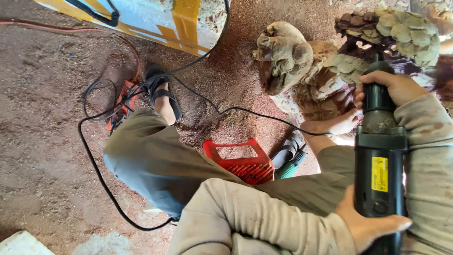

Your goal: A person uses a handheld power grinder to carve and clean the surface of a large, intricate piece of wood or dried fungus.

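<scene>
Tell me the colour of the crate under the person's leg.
Red, seen in the head view: the crate.

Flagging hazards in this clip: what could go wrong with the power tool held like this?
The black power tool works against the wood carving close to a bare foot, so a slip could cut it. The black cord trails past the sandalled foot and might snag. Both the left hand and right hand are bare.

Long beige sleeves, dusty, reddish stains on right one point(427, 141). Left sleeve point(255, 217) creased. Olive-grey trousers point(151, 160), dust-coated. Black strapped sandal point(163, 92) on one foot; other foot bare-topped. Both hands ungloved.
</scene>
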